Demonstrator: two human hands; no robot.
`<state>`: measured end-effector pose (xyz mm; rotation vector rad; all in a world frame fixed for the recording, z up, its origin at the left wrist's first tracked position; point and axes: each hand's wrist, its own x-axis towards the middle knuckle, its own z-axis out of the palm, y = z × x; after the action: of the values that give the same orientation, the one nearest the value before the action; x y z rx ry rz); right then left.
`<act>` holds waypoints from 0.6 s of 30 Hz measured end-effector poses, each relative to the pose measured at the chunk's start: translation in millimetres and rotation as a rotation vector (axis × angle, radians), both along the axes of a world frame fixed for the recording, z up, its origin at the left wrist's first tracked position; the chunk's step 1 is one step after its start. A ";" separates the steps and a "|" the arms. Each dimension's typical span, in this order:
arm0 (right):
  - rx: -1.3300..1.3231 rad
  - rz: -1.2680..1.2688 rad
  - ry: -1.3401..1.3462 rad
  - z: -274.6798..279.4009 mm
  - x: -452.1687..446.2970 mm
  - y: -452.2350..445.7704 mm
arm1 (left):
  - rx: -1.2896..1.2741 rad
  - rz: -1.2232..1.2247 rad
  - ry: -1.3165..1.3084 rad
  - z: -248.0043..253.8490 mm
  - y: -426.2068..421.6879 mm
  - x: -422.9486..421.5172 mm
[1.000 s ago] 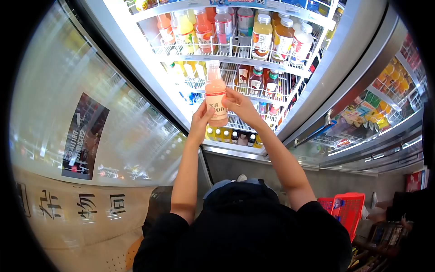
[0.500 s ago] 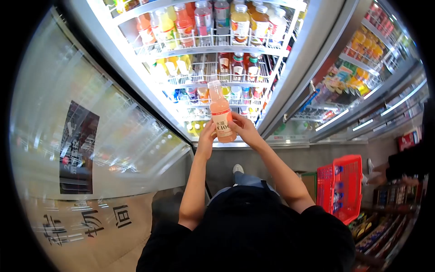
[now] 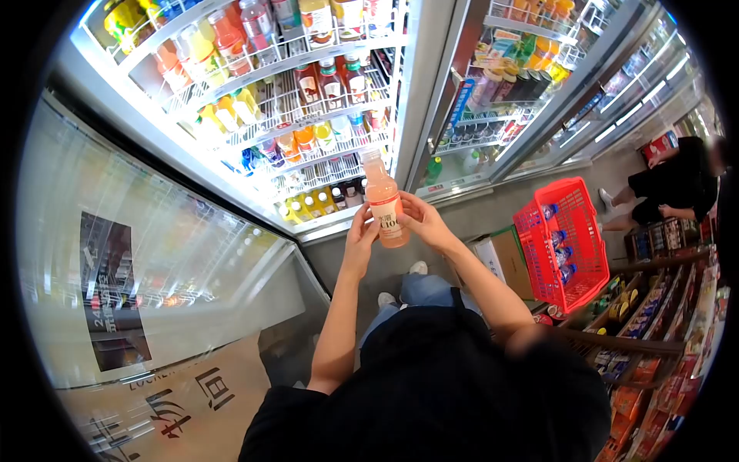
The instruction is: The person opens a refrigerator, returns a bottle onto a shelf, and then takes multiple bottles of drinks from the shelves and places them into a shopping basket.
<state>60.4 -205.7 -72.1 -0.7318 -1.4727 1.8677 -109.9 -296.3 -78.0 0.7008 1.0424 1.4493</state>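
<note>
A clear plastic bottle of pink-orange drink (image 3: pixel 387 202) with a pale label is held between both hands in front of my body, leaning slightly to the left. My left hand (image 3: pixel 360 240) grips its lower left side, thumb against the label. Wrapped round the lower right side is my right hand (image 3: pixel 426 223), its thumb across the label. Beyond the bottle stands the lit drinks fridge (image 3: pixel 308 158), its wire shelves lined with several rows of bottles, among them dark red bottles (image 3: pixel 331 83).
The fridge's glass door (image 3: pixel 192 254) hangs open at my left. To the right, a red basket (image 3: pixel 589 258) with several bottles stands by a cardboard box (image 3: pixel 508 262). Snack shelves (image 3: pixel 654 308) run along the lower right, where another person (image 3: pixel 677 177) is. More glass-door fridges (image 3: pixel 531 92) continue rightward.
My view has swung to the right, so the fridge sits further left and more of the basket and snack shelves shows. Both hands still hold the bottle.
</note>
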 end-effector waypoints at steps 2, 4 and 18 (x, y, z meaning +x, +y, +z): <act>-0.004 -0.025 0.005 -6.1 9.4 0.4 | 0.007 0.007 -0.010 -2.0 3.2 10.1; -0.004 -0.031 -0.010 3.0 19.3 1.1 | 0.008 -0.005 0.000 -1.7 9.7 19.5; 0.068 -0.373 -0.064 21.9 178.5 17.5 | 0.081 -0.294 0.050 14.0 82.0 161.6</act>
<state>238.9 -188.2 -50.3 -0.9665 -1.3248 1.5175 51.7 -214.3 -64.0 0.9124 0.8805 1.2282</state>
